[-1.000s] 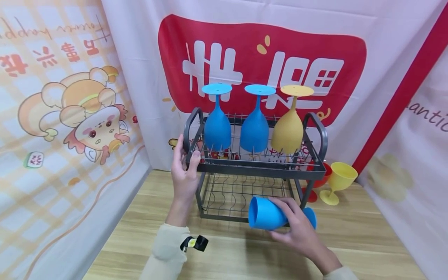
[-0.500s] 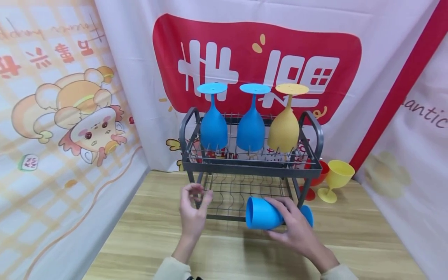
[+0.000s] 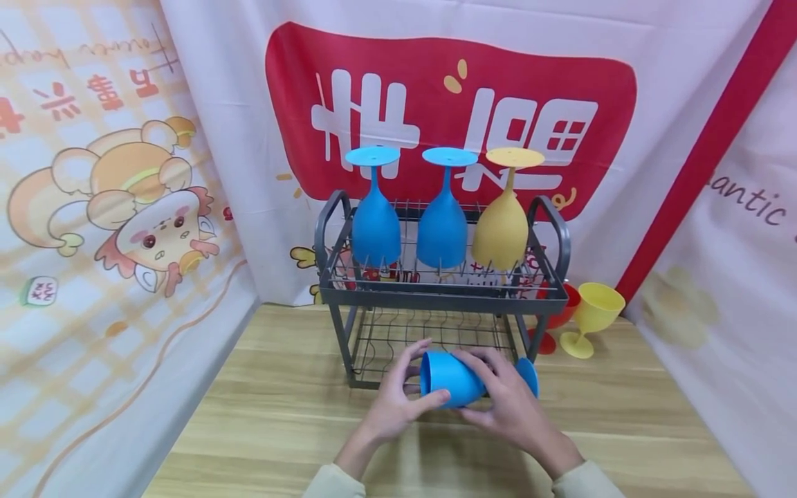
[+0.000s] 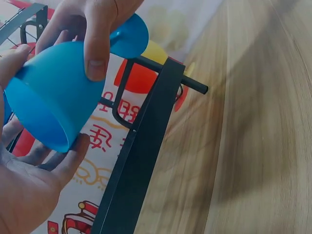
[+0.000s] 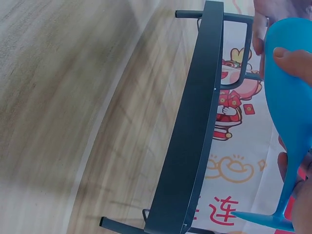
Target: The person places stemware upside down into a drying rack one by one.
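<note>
A blue plastic goblet (image 3: 456, 380) lies sideways in front of the rack, its mouth toward the left. My right hand (image 3: 507, 404) grips its bowl near the stem, and the round foot sticks out beyond that hand. At the mouth end, my left hand (image 3: 398, 398) holds the bowl with thumb and fingers on either side of the rim. In the left wrist view the goblet (image 4: 63, 87) shows its hollow inside. Upside down on the rack's top tier stand two blue goblets (image 3: 376, 228) and a yellow one (image 3: 501, 232).
The dark two-tier wire rack (image 3: 436, 299) stands on a wooden table (image 3: 280, 429) just beyond my hands. Right of it, a yellow goblet (image 3: 598, 308) and a red goblet (image 3: 566, 311) stand upright. Printed cloth (image 3: 249, 138) hangs behind and at both sides.
My left hand has let go of the rack's left side, come down and right, and taken hold of the goblet's rim end. The right hand keeps its grip on the bowl.
</note>
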`<state>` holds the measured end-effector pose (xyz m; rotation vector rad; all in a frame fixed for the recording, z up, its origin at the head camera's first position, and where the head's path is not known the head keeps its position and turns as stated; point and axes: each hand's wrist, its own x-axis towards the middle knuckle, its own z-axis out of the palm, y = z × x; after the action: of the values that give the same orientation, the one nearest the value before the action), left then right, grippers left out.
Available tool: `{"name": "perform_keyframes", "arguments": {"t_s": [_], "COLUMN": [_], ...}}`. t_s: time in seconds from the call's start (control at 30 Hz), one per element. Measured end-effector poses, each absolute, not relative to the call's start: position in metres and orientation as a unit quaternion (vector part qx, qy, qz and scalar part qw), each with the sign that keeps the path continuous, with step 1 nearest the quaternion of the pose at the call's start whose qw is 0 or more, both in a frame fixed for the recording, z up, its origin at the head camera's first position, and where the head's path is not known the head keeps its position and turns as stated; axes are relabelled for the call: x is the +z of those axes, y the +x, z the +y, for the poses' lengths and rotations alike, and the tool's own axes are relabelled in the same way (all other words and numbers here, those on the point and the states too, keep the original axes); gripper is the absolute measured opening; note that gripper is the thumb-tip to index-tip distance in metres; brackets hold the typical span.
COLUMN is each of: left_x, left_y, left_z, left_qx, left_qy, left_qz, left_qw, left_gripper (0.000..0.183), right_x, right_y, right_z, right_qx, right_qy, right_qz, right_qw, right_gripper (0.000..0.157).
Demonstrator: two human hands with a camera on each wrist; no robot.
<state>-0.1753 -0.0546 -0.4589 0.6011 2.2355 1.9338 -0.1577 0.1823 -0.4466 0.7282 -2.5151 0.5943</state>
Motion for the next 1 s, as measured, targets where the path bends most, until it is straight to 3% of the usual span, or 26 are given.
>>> {"name": "perform_keyframes", "arguments": {"t_s": [0.3, 0.47, 0.57, 0.77, 1.0], "left_x": [-0.456, -0.456, -0.456, -0.460, -0.470], "left_y": [-0.174, -0.173, -0.174, -0.173, -0.173], "left_z": [-0.051, -0.050, -0.048, -0.044, -0.045], "left_qx": [0.635, 0.655, 0.669, 0.688, 0.684], "left_qy": [0.154, 0.108, 0.099, 0.121, 0.133], "left_qz": [0.757, 0.747, 0.735, 0.714, 0.717], "left_qw": [0.014, -0.031, -0.044, -0.039, -0.019], "left_gripper": [0.069, 0.070, 0.070, 0.073, 0.081], "right_x": [-0.452, -0.463, -0.469, -0.473, -0.471], "right_y": [-0.155, -0.150, -0.149, -0.149, -0.149], "right_z": [0.177, 0.166, 0.162, 0.159, 0.162], "right_qx": [0.207, 0.278, 0.326, 0.435, 0.510], "right_qy": [0.247, 0.181, 0.124, 0.069, 0.036], "right_qz": [-0.909, -0.893, -0.900, -0.891, -0.857], "right_qw": [0.264, 0.305, 0.262, 0.115, 0.070], "right_gripper": [0.106, 0.082, 0.063, 0.048, 0.046]}}
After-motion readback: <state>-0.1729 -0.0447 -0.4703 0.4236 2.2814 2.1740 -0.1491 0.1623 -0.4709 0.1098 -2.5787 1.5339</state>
